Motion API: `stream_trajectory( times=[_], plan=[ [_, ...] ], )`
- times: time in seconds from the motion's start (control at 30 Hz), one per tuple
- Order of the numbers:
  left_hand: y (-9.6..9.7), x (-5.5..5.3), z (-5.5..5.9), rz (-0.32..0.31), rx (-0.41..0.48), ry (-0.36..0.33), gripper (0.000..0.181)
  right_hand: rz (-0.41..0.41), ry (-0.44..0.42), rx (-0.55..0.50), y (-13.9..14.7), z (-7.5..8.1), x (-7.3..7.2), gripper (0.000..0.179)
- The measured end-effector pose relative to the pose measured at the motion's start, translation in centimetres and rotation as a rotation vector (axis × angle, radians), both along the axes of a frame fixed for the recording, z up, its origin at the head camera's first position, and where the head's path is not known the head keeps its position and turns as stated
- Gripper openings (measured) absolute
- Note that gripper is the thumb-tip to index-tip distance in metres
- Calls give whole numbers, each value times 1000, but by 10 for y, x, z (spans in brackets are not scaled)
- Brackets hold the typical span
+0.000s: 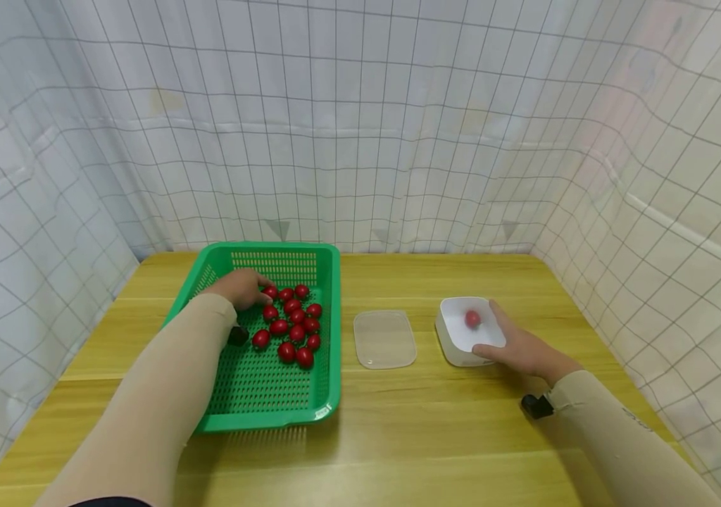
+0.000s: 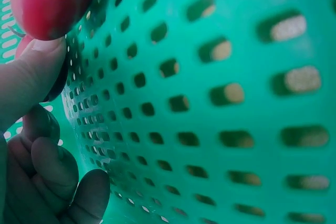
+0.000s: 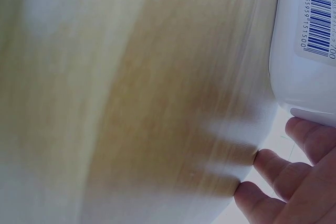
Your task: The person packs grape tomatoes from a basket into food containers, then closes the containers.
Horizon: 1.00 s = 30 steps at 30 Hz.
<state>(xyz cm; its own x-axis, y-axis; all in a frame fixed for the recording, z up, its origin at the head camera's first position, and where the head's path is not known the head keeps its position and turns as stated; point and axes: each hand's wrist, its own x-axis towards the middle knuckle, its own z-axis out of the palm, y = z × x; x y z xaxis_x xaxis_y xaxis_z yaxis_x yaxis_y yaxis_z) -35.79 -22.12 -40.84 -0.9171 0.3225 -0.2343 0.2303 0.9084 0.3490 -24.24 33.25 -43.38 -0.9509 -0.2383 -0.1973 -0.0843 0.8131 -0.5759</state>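
My left hand (image 1: pixel 243 287) is inside the green basket (image 1: pixel 333 331), at its upper left. Thumb and forefinger pinch a cherry tomato (image 1: pixel 270 291) at the edge of the group; in the left wrist view the thumb presses against a red tomato, and the other fingers are curled. Several more cherry tomatoes (image 1: pixel 297 333) lie loose on the basket's slotted floor. At the right, my right hand (image 1: pixel 523 350) grips a square white container (image 1: pixel 452 341) by its right side, thumb toward the near edge. One cherry tomato (image 1: pixel 472 319) sits in it. The right wrist view shows the container's barcode label (image 3: pixel 317 24).
A translucent square lid (image 1: pixel 385 339) lies flat on the wooden table (image 1: pixel 398 436) between the basket and the container. White grid-patterned curtains (image 1: pixel 360 141) hang behind and along both sides of the table.
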Motion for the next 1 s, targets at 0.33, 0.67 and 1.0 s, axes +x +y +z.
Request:
stream_trajectory(
  times=[0.33, 0.67, 1.0],
  plan=[
    [3, 1, 2, 1, -8, -6, 47, -11, -3, 8, 4, -3, 2, 121],
    [2, 3, 22, -43, -58, 49, 44, -13, -7, 4, 1, -1, 4, 120],
    [19, -1, 67, -65, 129, 97, 39, -11, -1, 5, 4, -4, 0, 118]
  ],
)
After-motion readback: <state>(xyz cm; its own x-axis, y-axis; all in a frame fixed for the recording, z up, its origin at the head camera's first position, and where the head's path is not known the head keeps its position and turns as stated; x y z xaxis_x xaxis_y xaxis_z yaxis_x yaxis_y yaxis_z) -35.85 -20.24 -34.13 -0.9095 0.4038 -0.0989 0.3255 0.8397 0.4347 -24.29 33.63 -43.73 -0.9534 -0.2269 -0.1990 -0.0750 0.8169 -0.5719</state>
